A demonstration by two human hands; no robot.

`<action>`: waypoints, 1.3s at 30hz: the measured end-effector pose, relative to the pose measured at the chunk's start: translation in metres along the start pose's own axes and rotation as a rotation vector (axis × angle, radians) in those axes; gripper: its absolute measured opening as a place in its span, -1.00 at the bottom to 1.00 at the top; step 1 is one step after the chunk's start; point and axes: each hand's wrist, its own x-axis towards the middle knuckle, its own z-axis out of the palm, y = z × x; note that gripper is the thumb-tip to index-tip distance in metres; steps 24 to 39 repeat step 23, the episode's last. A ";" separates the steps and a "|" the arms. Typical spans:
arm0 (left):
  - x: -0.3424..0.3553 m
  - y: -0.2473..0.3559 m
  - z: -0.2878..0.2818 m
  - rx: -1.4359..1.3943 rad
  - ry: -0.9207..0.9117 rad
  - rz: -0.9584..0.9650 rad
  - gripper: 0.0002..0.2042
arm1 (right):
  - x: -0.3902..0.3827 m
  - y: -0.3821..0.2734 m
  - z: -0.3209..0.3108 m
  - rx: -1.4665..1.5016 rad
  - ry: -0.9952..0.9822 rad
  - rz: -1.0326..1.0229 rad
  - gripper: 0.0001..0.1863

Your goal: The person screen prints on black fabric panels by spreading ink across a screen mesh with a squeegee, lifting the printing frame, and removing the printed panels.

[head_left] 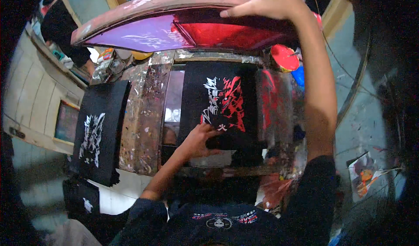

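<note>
A black cloth panel with a white and red print lies on the worktable in front of me. My left hand is at its lower edge, just below the print. The thumb and fingers there are apart, with nothing visibly gripped between them. Above the far side of the table, my right hand is closed over the top edge of a screen printing frame. The frame stands tilted up, its mesh facing me, part pale violet and part coated in red ink.
More printed black cloth lies to the left. A tub of red ink sits at the far right of the paint-stained table. Bags and containers crowd the far left corner. Another person is at the upper left.
</note>
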 end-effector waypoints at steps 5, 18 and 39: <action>-0.008 -0.035 0.014 0.057 -0.212 0.119 -0.50 | 0.003 0.009 -0.003 -0.034 0.003 -0.036 0.24; 0.010 -0.023 -0.018 0.145 -0.551 0.157 -0.76 | 0.016 0.018 0.000 -0.003 -0.020 -0.021 0.26; -0.013 -0.026 -0.086 0.375 -0.351 0.228 -0.82 | 0.029 0.016 -0.002 0.068 -0.123 -0.010 0.28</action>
